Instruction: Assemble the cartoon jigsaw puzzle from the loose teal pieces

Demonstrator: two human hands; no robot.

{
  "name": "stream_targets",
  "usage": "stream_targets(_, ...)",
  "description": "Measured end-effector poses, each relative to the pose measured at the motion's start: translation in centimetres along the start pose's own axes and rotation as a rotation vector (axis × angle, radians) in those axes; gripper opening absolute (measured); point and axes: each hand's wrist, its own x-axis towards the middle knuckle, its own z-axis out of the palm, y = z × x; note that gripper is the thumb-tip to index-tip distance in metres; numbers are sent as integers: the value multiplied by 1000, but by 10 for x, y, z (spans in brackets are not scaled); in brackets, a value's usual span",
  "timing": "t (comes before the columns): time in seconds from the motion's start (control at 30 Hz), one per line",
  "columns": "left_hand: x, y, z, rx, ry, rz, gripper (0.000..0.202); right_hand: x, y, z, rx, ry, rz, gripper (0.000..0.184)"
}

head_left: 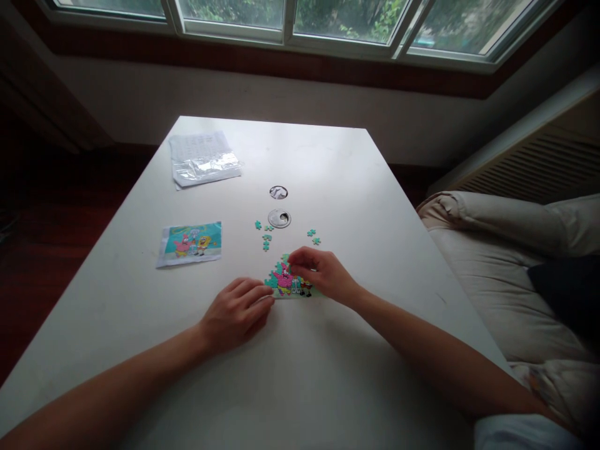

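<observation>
Grip of the right hand (323, 274) pinched over the puzzle (284, 282), on what I couldn't tell; the left hand's (238, 311) lay loose at its lower-left corner.

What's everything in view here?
Puzzle: one, multicoloured, between hands
Loose pieces: several, green, beyond puzzle
Picture: one, multicoloured, left
Papers: some, white, far left
Plastic: one, clear, on papers
Round fittings: two, grey, mid table
Table: one, white, centre
Window: one, white, top
Trees: some, green, outside
Wall: one, pale, below window
Floor: one, reddish, left
Sofa: one, beige, right
Grille: one, brown, upper right
Left hand: one, bare, at puzzle
Right hand: one, bare, over puzzle
Sleeve: one, pale, lower right
</observation>
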Motion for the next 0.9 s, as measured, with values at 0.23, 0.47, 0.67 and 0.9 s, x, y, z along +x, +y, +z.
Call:
stream_targets(0.23, -6, 17, 7, 71, -99, 61, 30, 18, -6, 27, -68, -43, -74, 13)
stream_targets(0.47, -5, 10, 6, 64, -160, 10, 37, 34, -10, 27, -298, -14, -232, 5)
stream_targets(0.67, -7, 8, 9, 53, -177, -27, 42, 57, -2, 21, -308, -176, -120, 7)
stream_targets(0.9, -4, 6, 9, 55, -198, -35, 41, 73, 0, 16, -367, -232, -219, 7)
